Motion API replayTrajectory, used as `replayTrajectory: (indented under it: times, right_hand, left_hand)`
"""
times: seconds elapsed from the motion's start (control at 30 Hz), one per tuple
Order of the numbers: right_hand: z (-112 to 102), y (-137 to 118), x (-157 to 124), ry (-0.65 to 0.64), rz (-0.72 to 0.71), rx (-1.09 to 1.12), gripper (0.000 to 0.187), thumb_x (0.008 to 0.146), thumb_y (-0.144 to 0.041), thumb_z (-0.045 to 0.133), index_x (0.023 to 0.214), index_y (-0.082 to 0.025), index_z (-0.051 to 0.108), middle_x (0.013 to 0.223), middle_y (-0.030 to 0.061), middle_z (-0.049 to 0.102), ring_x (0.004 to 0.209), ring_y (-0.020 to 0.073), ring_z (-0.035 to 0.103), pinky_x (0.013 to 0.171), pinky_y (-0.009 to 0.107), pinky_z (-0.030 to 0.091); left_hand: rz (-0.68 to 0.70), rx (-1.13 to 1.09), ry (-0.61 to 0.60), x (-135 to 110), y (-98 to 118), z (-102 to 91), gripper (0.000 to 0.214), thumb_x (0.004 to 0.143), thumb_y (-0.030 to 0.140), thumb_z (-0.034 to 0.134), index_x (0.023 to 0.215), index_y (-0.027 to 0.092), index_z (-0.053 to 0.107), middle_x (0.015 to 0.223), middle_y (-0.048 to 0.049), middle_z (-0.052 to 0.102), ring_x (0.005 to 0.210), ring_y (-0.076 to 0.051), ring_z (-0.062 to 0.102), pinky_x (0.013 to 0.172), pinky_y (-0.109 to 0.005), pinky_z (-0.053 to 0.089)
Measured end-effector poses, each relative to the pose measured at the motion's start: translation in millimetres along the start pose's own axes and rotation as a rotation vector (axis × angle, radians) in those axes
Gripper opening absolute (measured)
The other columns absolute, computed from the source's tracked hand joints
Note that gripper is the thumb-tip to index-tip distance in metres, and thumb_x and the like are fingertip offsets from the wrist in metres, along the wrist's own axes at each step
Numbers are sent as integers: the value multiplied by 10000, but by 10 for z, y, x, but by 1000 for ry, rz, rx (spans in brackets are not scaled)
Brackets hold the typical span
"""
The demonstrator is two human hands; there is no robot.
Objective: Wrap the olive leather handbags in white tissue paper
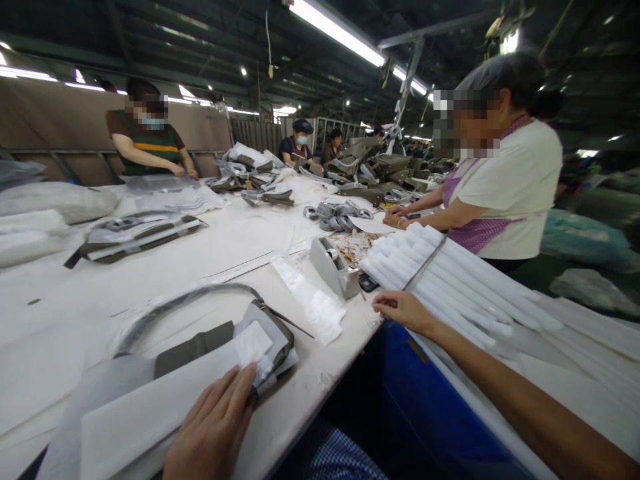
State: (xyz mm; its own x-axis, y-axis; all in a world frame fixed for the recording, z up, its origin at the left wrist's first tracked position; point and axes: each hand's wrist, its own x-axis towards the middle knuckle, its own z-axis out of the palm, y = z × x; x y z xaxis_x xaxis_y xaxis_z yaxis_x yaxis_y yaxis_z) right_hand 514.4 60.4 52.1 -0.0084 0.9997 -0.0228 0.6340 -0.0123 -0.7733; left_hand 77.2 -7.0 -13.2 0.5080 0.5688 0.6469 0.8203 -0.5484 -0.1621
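Strip lights burn over a white tabletop; on its near side lies a grey bag, light and soft by my guess, probably slippery, best lifted by both ends. Its long axis slants near left to far right, handle arching away. Left hand lies flat on top, unclenched; right hand curls near the tape dispenser, grip impossible to tell.
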Motion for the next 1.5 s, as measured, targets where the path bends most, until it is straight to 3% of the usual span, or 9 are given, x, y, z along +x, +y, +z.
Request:
replayTrajectory:
  times: [0.1, 0.23, 0.47, 0.63, 0.77, 0.93, 1.17, 1.33, 1.5]
  right_hand:
    - [-44, -261, -40, -29, -96, -79, 212, 785, -377, 647, 848, -187, 719, 774, 18, 725, 692, 176, 660, 664, 275, 502]
    - [17, -777, -123, -193, -389, -310, 185, 873, -345, 605, 901, -209, 725, 851, 29, 735, 726, 163, 640, 712, 269, 483]
    - [587, -1514, -153, -591, -789, -529, 191, 934, -382, 583, 936, -247, 717, 879, 33, 718, 771, 174, 636, 704, 263, 408]
    - [1083, -1770, -38, -567, -1038, -773, 191, 899, -408, 633, 864, -230, 693, 794, 36, 677, 722, 189, 608, 623, 278, 353]
    - [1360, -1845, 35, -540, -1169, -885, 214, 871, -416, 672, 892, -203, 673, 823, 57, 689, 743, 204, 610, 610, 288, 342]
    - [1531, -1893, 46, -551, -1219, -951, 228, 864, -383, 684, 937, -169, 653, 853, 77, 699, 745, 214, 623, 606, 300, 346]
    - [1673, -1949, 25, -549, -1211, -1083, 174, 896, -279, 615, 978, -127, 633, 879, 90, 693, 748, 224, 643, 578, 313, 329]
    - [1667, -1983, 8, -560, -1175, -1136, 125, 936, -216, 542, 940, -130, 634, 839, 92, 689, 793, 240, 655, 601, 320, 383]
    - [1590, -2265, -122, -710, -1053, -1285, 154, 950, -132, 514, 974, -151, 665, 882, 96, 714, 810, 223, 686, 607, 297, 431]
  left_hand:
    - [-20, -26, -34, 11, 9, -16, 425, 988, 300, 419, 1375, 164, 529, 1227, -94, 693, 1097, -266, 663, 936, -401, 537]
    - [-105, -101, -70, 60, 55, -81, 388, 968, 257, 458, 1330, 157, 558, 1182, -106, 708, 1092, -272, 663, 932, -405, 542]
    - [-295, -209, -236, 151, 112, -238, 569, 851, 143, 621, 1401, 207, 492, 1198, -80, 702, 1127, -255, 637, 964, -386, 535]
    - [-355, -271, -272, 206, 140, -297, 650, 820, 138, 630, 1439, 209, 442, 1214, -76, 694, 1139, -254, 625, 964, -396, 539]
    - [-381, -336, -277, 250, 156, -349, 731, 742, 122, 597, 1451, 169, 423, 1234, -97, 680, 1172, -262, 603, 1002, -411, 522]
    - [-397, -378, -289, 275, 151, -404, 756, 699, 142, 589, 1438, 148, 434, 1244, -108, 672, 1198, -258, 587, 1036, -406, 498]
    - [-406, -353, -223, 233, 176, -333, 639, 851, 412, 669, 1396, 143, 468, 1203, -124, 689, 1146, -288, 616, 974, -442, 526]
    - [-413, -251, -77, 193, 221, -156, 513, 875, 369, 697, 1304, 131, 546, 1112, -115, 715, 1023, -242, 668, 894, -370, 550]
    - [-384, -235, -4, 157, 244, -90, 451, 880, 351, 694, 1263, 149, 567, 1087, -91, 727, 1042, -240, 667, 905, -364, 536]
